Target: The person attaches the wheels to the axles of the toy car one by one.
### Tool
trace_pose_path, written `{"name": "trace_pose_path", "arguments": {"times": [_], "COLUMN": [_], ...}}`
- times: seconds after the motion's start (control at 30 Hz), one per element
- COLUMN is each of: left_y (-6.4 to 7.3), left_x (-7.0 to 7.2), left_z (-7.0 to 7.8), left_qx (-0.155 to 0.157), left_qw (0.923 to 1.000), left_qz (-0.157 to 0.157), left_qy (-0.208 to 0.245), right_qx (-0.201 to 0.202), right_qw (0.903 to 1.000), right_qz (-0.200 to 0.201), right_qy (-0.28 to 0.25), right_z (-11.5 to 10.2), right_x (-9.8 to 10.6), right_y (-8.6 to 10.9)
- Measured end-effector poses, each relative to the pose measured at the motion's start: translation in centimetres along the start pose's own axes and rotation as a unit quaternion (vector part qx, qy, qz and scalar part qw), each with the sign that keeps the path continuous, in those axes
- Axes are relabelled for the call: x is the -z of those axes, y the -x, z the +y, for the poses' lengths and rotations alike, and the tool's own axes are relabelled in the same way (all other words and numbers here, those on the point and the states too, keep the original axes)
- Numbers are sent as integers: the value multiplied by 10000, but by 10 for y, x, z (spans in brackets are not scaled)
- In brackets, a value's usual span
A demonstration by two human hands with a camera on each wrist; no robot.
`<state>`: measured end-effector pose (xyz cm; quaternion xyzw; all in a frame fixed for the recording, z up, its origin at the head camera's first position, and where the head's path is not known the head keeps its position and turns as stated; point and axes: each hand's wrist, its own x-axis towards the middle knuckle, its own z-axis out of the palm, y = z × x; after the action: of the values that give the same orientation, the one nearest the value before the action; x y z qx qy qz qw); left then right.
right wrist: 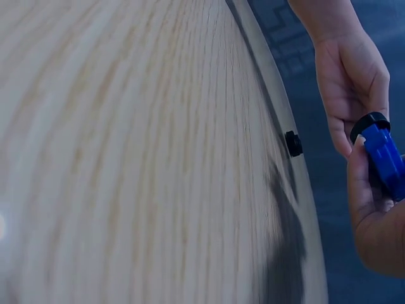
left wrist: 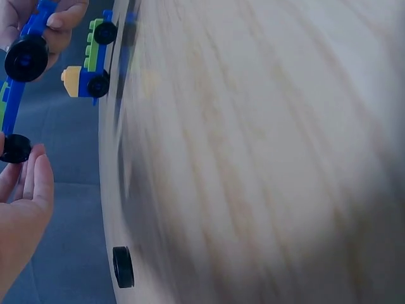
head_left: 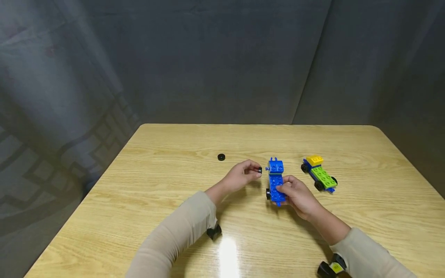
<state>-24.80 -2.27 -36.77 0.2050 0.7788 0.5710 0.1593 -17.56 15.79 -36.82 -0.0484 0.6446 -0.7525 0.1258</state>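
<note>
My right hand [head_left: 299, 197] grips a blue toy car [head_left: 276, 178] by its near end, thumb on top of the studs. One black wheel [head_left: 268, 194] sits on the car's left side at that end. At the far left corner a blue axle peg [head_left: 267, 168] sticks out bare. Just left of the peg, my left hand [head_left: 240, 177] pinches another black wheel [head_left: 259, 170] between thumb and fingers. In the left wrist view, that wheel [left wrist: 16, 149] lies at the fingertips, close by the car's lower end.
A loose black wheel [head_left: 221, 157] lies flat on the wooden table [head_left: 167, 170], beyond the left hand. To the right stands a second toy car [head_left: 323, 177] with green and yellow bricks and black wheels. A grey curtain [head_left: 215, 69] hangs behind the table.
</note>
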Motion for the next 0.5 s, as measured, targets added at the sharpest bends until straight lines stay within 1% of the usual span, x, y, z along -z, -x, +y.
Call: {"name": "trace_pose_path", "arguments": {"times": [0.3, 0.5], "left_y": [-1, -1], "left_x": [-2, -3], "left_z": [-1, -2], "left_qx": [-1, -31], "left_qw": [9996, 9992], "left_qz": [217, 274], "left_qy": [195, 294], "right_qx": [-8, -15], "right_qw": [10000, 10000], "right_qz": [-41, -44], "right_qy": [-44, 15], "right_z": [1, 1], "right_x": [-4, -4], "right_y": [-1, -1]}}
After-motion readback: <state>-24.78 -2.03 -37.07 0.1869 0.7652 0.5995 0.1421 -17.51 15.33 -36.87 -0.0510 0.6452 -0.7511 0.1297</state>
